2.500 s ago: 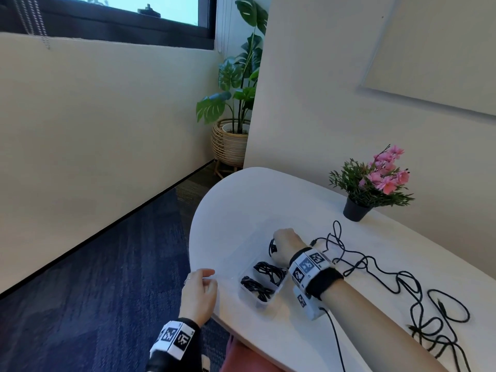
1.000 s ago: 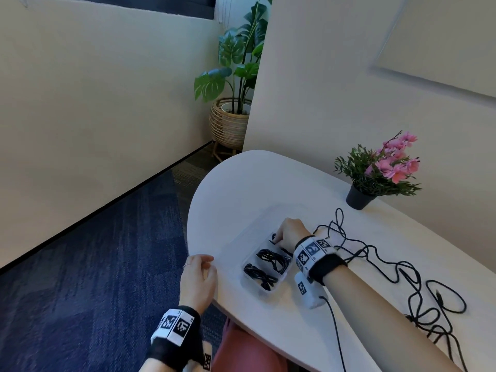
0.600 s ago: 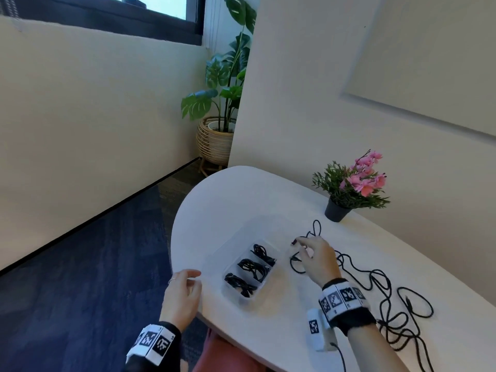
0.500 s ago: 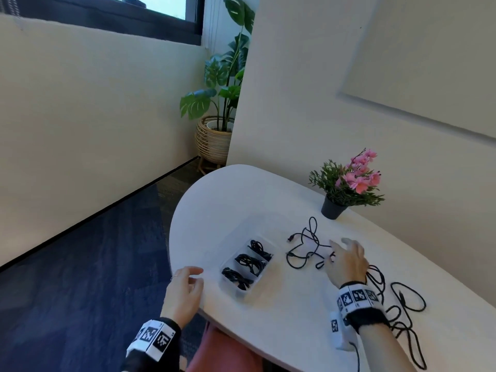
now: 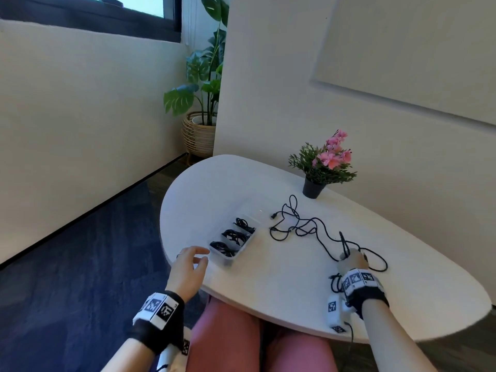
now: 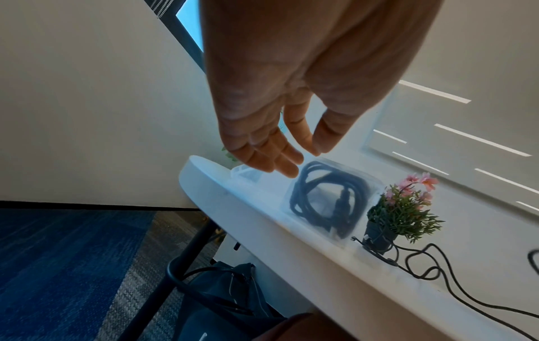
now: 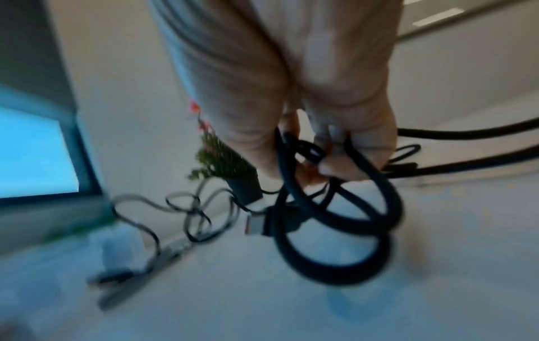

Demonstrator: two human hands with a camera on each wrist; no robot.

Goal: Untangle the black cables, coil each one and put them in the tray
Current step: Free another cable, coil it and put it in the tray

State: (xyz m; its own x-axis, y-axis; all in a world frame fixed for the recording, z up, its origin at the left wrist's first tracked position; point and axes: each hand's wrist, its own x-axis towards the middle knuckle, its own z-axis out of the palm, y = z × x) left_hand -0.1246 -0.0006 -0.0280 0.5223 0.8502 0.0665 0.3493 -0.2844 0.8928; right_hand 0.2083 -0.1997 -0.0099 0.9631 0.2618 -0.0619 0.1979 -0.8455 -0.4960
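Cable [image 5: 308, 228] tangled on table [image 5: 268, 280], right of tray [image 5: 226, 260]; loops clutched in right hand [image 5: 352, 260]. Left hand [image 5: 188, 269] relaxed, empty, beside tray. Likely light, limp, snag-prone; best gripped near plug [image 5: 273, 216].

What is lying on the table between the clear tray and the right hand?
In the head view, loose black cable sprawls on the white table between the tray and the right hand, which grips its loops.
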